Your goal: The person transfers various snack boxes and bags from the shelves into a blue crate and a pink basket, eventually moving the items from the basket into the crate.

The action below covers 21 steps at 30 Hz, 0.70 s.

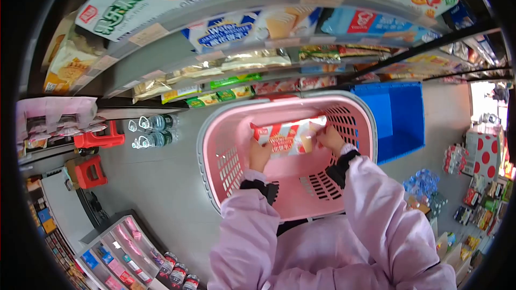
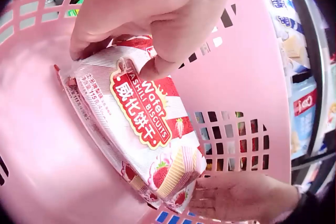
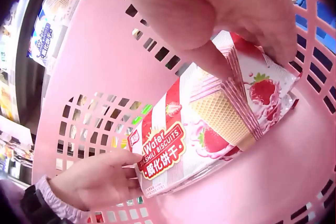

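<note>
Both hands hold a red-and-white packet of strawberry wafer biscuits (image 1: 287, 138) inside a pink shopping basket (image 1: 212, 139). My left hand (image 1: 259, 156) grips one end, its thumb (image 2: 159, 66) on the printed front and its fingers round the edge. At the other end, my right hand (image 1: 331, 139) pinches the packet, thumb (image 3: 212, 61) across the wafer picture. The front faces up, with its lettering and cone-shaped wafer print showing. In the left wrist view, a second layer with similar print shows along the packet's long edge.
Shelves of packaged snacks, including a blue-and-white wafer packet (image 1: 226, 29), rise beyond the basket. A blue crate (image 1: 400, 121) stands right of it. Water bottles (image 1: 157, 122) and red stools (image 1: 91, 172) are at left on the grey floor (image 1: 161, 182).
</note>
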Each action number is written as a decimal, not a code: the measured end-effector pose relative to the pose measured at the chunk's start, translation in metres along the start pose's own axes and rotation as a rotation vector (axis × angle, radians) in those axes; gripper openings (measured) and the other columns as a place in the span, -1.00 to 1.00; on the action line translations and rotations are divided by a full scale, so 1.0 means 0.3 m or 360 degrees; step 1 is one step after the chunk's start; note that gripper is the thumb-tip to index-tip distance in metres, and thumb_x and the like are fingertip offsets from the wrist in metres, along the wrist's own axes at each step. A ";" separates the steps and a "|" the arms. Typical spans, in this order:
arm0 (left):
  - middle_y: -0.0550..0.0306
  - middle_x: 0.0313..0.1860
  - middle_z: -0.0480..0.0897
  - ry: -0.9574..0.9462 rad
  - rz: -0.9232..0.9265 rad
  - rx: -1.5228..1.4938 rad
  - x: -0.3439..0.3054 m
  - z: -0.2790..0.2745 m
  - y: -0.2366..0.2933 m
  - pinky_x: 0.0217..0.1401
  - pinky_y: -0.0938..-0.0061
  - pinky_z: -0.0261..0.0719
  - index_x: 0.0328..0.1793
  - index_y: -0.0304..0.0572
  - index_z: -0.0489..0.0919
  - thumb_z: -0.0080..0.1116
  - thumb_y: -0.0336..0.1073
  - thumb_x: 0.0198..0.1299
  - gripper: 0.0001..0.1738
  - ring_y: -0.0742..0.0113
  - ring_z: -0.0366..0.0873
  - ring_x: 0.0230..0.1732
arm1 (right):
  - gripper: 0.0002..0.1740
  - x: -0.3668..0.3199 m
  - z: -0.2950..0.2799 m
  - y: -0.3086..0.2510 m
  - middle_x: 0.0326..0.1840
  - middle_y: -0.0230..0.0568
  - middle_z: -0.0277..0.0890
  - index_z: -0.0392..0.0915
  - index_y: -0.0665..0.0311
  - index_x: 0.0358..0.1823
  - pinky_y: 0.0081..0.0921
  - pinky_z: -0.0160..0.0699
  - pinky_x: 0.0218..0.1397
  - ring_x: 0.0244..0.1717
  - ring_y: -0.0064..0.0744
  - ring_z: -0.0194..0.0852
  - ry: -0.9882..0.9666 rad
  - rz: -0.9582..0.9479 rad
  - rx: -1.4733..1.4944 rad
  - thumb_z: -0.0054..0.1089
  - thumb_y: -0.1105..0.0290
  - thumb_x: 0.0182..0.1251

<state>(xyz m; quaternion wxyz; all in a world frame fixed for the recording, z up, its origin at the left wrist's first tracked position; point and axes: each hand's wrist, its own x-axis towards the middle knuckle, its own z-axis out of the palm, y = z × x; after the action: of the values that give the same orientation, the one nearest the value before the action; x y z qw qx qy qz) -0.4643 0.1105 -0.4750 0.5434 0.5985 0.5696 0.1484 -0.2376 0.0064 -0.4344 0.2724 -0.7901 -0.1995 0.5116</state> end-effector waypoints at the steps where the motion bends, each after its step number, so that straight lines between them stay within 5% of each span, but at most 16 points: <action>1: -0.20 -0.27 0.56 -0.0012 0.0107 -0.0007 0.014 0.011 -0.033 -0.24 0.32 0.52 -0.12 -0.44 0.39 0.14 -0.46 -0.19 -0.58 0.05 0.57 -0.27 | -0.81 -0.007 0.002 -0.015 -0.60 -0.05 0.53 0.56 0.38 -0.45 -0.38 0.56 -0.34 -0.54 -0.22 0.56 -0.0015 0.0049 -0.0129 0.08 0.40 -0.06; 5: -0.16 -0.24 0.55 -0.0043 0.0049 -0.0125 -0.073 -0.034 0.121 -0.26 0.34 0.52 -0.09 -0.44 0.37 0.12 -0.49 -0.17 -0.57 0.09 0.57 -0.29 | -0.84 -0.042 0.001 0.006 -0.68 -0.08 0.50 0.56 0.37 -0.60 -0.39 0.53 -0.40 -0.56 -0.27 0.56 -0.0069 -0.0162 -0.0266 0.10 0.41 -0.07; 8: -0.13 -0.16 0.52 -0.0031 0.0087 -0.0315 -0.148 -0.095 0.223 -0.21 0.38 0.51 0.00 -0.43 0.32 0.08 -0.51 -0.12 -0.54 0.16 0.54 -0.23 | -0.84 -0.186 -0.069 -0.113 -0.64 -0.13 0.48 0.48 0.44 -0.47 -0.38 0.47 -0.46 -0.60 -0.27 0.51 -0.0124 -0.0409 -0.0109 0.11 0.46 -0.05; 10: -0.11 -0.07 0.47 -0.0104 0.0298 -0.0368 -0.192 -0.149 0.263 -0.16 0.42 0.49 0.09 -0.42 0.27 0.04 -0.53 -0.08 -0.49 0.22 0.51 -0.18 | -0.74 -0.290 -0.107 -0.181 -0.47 -0.10 0.45 0.38 0.45 -0.28 -0.44 0.44 -0.35 -0.44 -0.31 0.48 -0.0069 -0.0621 -0.0058 0.11 0.50 -0.03; 13: 0.02 0.02 0.42 -0.0013 0.0206 -0.0520 -0.345 -0.317 0.539 0.01 0.47 0.38 0.22 -0.37 0.19 0.00 -0.53 0.07 -0.46 0.34 0.40 -0.01 | -0.50 -0.462 -0.149 -0.348 -0.16 0.02 0.30 0.23 0.48 -0.02 -0.44 0.32 -0.08 -0.15 -0.21 0.32 -0.0085 -0.0489 -0.0165 0.16 0.43 0.01; 16: 0.03 0.12 0.34 0.0234 0.0592 -0.0434 -0.377 -0.475 0.595 0.10 0.46 0.32 0.28 -0.37 0.14 -0.01 -0.51 0.10 -0.42 0.33 0.35 0.06 | -0.41 -0.575 -0.118 -0.533 -0.10 0.06 0.30 0.16 0.50 0.09 -0.37 0.29 0.00 -0.08 -0.13 0.31 0.0059 -0.0986 -0.0223 0.15 0.42 0.05; 21: 0.09 0.03 0.41 0.0431 0.0545 -0.0520 -0.287 -0.812 0.738 -0.03 0.57 0.36 0.23 -0.35 0.21 -0.05 -0.52 0.09 -0.48 0.43 0.38 -0.07 | -0.36 -0.529 0.058 -0.825 0.10 0.18 0.21 0.08 0.52 0.17 -0.29 0.22 0.12 0.12 0.01 0.23 0.0107 -0.1495 -0.0108 0.11 0.42 0.09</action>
<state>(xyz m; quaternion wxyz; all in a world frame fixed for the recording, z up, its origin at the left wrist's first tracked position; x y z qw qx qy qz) -0.5695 0.2083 -0.1665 0.5186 0.5653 0.4960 0.4068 -0.3255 0.1072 -0.1719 0.4548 -0.6389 -0.5430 0.3004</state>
